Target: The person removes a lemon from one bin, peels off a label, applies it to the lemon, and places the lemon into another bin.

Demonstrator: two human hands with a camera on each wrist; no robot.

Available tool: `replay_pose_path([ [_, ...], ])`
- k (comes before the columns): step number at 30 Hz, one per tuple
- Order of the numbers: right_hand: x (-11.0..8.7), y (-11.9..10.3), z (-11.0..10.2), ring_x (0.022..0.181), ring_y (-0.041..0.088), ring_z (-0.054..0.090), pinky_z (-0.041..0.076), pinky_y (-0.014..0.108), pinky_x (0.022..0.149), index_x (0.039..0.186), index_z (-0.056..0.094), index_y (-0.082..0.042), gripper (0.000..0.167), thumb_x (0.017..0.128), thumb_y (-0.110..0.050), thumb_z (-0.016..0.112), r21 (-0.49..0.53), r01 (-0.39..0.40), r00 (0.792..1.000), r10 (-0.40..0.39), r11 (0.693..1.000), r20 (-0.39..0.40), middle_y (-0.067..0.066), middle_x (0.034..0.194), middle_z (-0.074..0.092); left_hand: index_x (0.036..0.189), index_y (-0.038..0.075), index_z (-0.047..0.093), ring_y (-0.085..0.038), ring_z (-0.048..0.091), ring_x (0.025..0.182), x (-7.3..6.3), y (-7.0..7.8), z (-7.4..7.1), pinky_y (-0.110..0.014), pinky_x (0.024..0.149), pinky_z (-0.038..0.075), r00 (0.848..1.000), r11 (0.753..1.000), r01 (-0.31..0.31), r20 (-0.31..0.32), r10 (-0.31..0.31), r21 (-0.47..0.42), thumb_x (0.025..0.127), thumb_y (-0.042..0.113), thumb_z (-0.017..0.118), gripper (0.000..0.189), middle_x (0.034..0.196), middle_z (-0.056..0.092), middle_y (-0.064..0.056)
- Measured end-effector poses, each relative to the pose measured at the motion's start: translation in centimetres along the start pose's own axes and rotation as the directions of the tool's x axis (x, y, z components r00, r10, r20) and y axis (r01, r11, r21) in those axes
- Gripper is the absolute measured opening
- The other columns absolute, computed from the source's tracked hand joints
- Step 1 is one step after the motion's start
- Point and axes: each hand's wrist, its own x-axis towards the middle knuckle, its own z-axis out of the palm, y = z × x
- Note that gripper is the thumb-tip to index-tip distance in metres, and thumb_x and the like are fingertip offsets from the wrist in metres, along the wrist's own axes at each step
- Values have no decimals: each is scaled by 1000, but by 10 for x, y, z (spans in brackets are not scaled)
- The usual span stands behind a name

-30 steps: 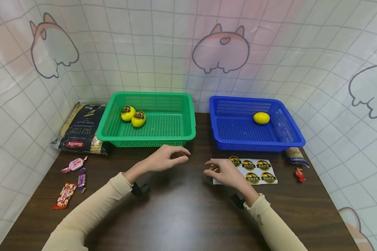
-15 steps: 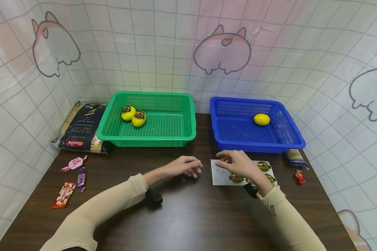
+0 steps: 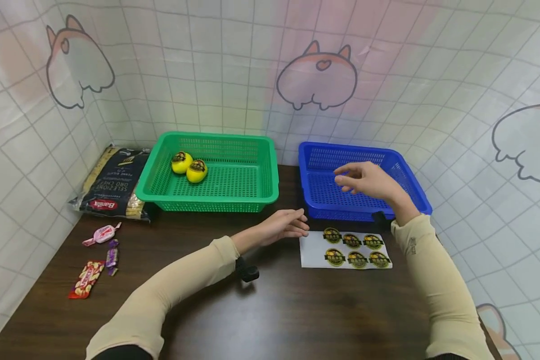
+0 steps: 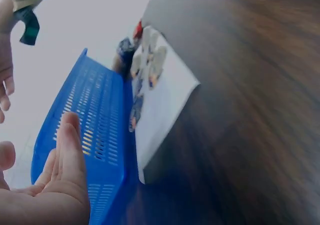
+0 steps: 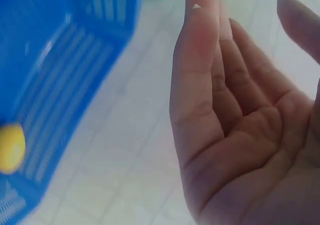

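Note:
My right hand is over the blue basket, its fingers relaxed and holding nothing. The yellow lemon in that basket shows in the right wrist view; the hand and arm hide it in the head view. Beside the left edge of a white sticker sheet is my left hand, also holding nothing, its fingers extended. Whether it touches the sheet I cannot tell. Several round black-and-gold stickers are on the sheet. Two lemons with such stickers lie in the green basket.
A dark pasta bag lies left of the green basket. Near the table's left side are a pink-and-white candy, a purple candy and a red snack packet. Behind the table hangs a grid-patterned curtain.
My right hand has moved from above the sticker sheet forward and right, over the blue basket. My left hand has moved right, up to the sheet's left edge.

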Motion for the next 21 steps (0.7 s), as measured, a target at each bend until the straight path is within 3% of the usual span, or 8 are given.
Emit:
replay_pose_path([
  [3,15,9,-25,96,14,70,61,37,88,142,53,-12,57,99,-51,53,25,-34,999,34,999,-22,19,123,69,136,-6,48,-13,72,92,11,5,5,-36,103,55,1000,999,-13,-21,12,-47,106,37,45,52,133,60,-30],
  [7,36,31,-51,98,3,67,59,30,95,152,39,-7,69,101,-52,48,175,-98,995,102,980,-16,22,141,58,135,-3,48,-14,73,96,24,9,9,-33,101,56,999,996,-5,-48,1,-86,107,36,45,48,137,58,-30],
  [11,55,54,-64,119,19,64,57,22,96,156,28,-3,76,101,-53,46,271,-169,981,189,948,-51,22,151,48,132,1,50,-16,74,95,32,12,11,-31,97,58,995,993,-2,-96,-10,-115,106,33,46,41,130,64,-27],
  [15,70,77,-65,139,38,47,52,34,109,155,25,2,74,103,-48,43,293,-225,957,267,929,-112,27,155,40,128,0,53,-12,74,85,37,15,13,-27,92,59,992,990,-18,-125,0,-142,106,30,48,38,105,73,-15],
  [18,79,94,-59,138,41,45,45,46,115,153,30,2,69,104,-45,42,279,-287,928,338,916,-154,29,154,38,126,-2,54,-10,72,80,40,17,15,-23,86,61,991,991,-27,-134,9,-132,106,29,48,37,91,70,-6],
  [21,86,110,-48,136,45,44,43,53,115,152,34,1,64,105,-42,42,188,-376,899,407,907,-164,30,154,37,124,-2,55,-10,72,78,40,17,16,-25,86,61,988,997,-32,-155,21,-69,106,30,48,37,91,70,-8],
])
